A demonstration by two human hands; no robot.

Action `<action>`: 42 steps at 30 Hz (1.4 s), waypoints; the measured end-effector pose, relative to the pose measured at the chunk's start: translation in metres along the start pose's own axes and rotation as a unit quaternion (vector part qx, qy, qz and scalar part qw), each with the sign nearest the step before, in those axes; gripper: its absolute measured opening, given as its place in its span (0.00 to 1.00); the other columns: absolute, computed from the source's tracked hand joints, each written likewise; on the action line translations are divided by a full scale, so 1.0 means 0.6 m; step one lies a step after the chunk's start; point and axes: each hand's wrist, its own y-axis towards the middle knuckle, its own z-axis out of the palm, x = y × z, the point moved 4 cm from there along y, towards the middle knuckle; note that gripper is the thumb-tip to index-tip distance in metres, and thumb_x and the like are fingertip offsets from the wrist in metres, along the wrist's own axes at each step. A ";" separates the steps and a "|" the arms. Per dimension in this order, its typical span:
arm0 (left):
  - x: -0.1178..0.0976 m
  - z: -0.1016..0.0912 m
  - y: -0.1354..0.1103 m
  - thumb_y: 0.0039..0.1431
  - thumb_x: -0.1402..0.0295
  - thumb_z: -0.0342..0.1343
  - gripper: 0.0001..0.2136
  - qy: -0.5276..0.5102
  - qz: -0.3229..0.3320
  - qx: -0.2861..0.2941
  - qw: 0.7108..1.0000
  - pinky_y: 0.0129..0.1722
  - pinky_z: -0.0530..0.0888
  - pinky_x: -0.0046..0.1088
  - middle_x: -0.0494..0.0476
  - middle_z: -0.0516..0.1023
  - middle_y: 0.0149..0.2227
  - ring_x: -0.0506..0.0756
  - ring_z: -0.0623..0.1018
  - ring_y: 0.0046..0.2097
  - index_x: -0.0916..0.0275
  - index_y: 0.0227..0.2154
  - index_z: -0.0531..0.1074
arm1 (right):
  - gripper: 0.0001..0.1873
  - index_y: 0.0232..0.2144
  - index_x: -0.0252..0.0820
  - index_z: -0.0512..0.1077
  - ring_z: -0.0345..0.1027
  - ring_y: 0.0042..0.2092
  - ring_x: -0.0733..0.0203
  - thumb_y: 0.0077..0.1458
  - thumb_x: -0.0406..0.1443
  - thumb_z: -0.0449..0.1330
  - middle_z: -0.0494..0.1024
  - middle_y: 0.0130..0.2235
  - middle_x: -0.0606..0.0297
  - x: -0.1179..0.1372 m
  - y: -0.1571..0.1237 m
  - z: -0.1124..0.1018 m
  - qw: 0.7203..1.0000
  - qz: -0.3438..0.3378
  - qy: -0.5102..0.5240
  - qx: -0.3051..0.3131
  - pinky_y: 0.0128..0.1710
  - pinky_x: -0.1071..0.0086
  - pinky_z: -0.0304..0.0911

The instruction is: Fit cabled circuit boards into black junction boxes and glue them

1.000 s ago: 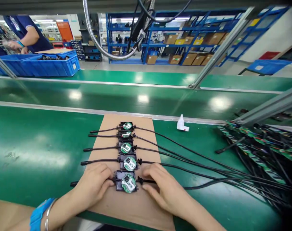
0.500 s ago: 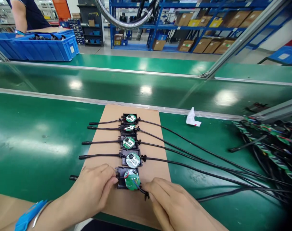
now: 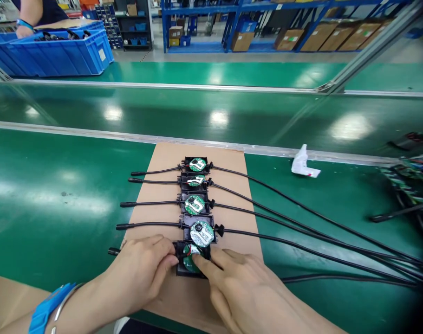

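Note:
Closest to me on the cardboard lies a black plastic housing (image 3: 189,272) with a round green circuit board (image 3: 188,263) in it. My left hand (image 3: 145,262) pinches the black cable at the housing's left side; the cable's plug end (image 3: 113,251) sticks out beyond my wrist. My right hand (image 3: 242,283) has its index finger stretched out, its tip pressed on the board, and other fingers over the housing's right edge. That hand hides the right-hand cable joint. Behind, several similar housings stand in a column, the nearest with a silvery-topped circuit board (image 3: 202,233).
Black cables (image 3: 284,237) run right across the green table (image 3: 58,208) from the cardboard sheet (image 3: 228,157). A pile of boards and cables (image 3: 413,185) lies far right, a white scrap (image 3: 303,164) behind. Beyond the rail, a person's hand (image 3: 24,30) is at a blue bin (image 3: 65,53).
My right hand has moved from the cable at the board's right onto the board, index finger on top. The board sits further inside the housing. My left hand keeps its pinch; the view has shifted.

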 end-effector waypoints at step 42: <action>-0.015 0.018 -0.032 0.66 0.76 0.43 0.12 0.189 0.193 -0.188 0.944 0.36 0.73 0.34 0.59 0.78 0.38 0.56 0.74 0.36 0.68 0.44 0.72 | 0.15 0.40 0.35 0.73 0.59 0.37 0.54 0.48 0.33 0.58 0.73 0.35 0.58 0.077 0.024 0.029 0.963 -0.022 -0.144 -0.227 0.38 0.58 0.55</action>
